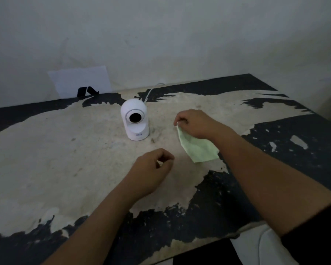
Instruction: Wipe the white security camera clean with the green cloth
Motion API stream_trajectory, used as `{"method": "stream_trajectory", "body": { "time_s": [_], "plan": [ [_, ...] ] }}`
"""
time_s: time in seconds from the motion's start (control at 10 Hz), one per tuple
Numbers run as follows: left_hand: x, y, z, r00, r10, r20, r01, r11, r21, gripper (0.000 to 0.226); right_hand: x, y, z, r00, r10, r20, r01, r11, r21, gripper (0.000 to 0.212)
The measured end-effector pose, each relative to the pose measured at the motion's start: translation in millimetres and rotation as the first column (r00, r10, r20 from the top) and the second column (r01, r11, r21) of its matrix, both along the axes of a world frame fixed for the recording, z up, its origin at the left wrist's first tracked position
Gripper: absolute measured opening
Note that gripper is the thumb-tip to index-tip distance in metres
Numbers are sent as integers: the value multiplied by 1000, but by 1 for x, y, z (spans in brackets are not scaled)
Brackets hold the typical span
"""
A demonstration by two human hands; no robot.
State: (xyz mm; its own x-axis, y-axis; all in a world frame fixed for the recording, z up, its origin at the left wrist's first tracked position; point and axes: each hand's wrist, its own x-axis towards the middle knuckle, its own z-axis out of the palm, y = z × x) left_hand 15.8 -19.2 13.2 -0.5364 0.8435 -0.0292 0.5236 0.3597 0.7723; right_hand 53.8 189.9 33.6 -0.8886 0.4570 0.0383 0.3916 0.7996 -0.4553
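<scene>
The white security camera stands upright on the worn table, its dark round lens facing me. To its right, my right hand pinches the top edge of the light green cloth, which hangs down under the hand and wrist. My left hand hovers nearer to me, below and slightly right of the camera. Its fingers are curled in loosely and hold nothing.
A white cable runs from behind the camera to the wall. A white sheet with a black object in front leans against the wall at the back left. The table has peeling black paint; its front edge is near my arms.
</scene>
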Motion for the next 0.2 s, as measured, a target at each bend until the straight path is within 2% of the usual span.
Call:
{"method": "stream_trajectory", "body": {
  "time_s": [0.1, 0.2],
  "plan": [
    [-44, -22, -8, 939, 194, -285, -219, 974, -56, 19, -26, -3, -27, 993, -44, 112, 36, 997, 72, 26],
    [-65, -35, -14, 870, 244, -427, -329, 934, -137, 26, -34, -3, -37, 988, -143, 58, 133, 980, 149, 27]
  ]
}}
